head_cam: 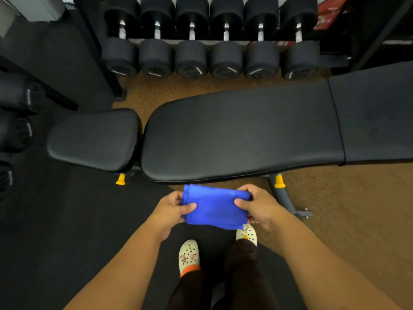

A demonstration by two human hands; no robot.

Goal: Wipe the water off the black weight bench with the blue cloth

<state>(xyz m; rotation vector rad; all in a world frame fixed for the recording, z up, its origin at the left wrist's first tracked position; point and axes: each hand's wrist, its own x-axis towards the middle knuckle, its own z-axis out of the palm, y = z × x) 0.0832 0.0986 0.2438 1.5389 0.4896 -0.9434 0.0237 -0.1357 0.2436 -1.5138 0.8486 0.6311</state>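
Note:
The black weight bench stretches across the middle of the view, its long back pad to the right and a smaller seat pad to the left. A folded blue cloth is held flat in the air just in front of the bench's near edge, not touching it. My left hand pinches the cloth's left edge and my right hand grips its right edge. No water drops are visible on the pads from here.
A rack of several black dumbbells stands behind the bench. More dark equipment sits at the left. Yellow knobs and a grey frame leg stick out under the bench. My feet in white clogs stand below the cloth.

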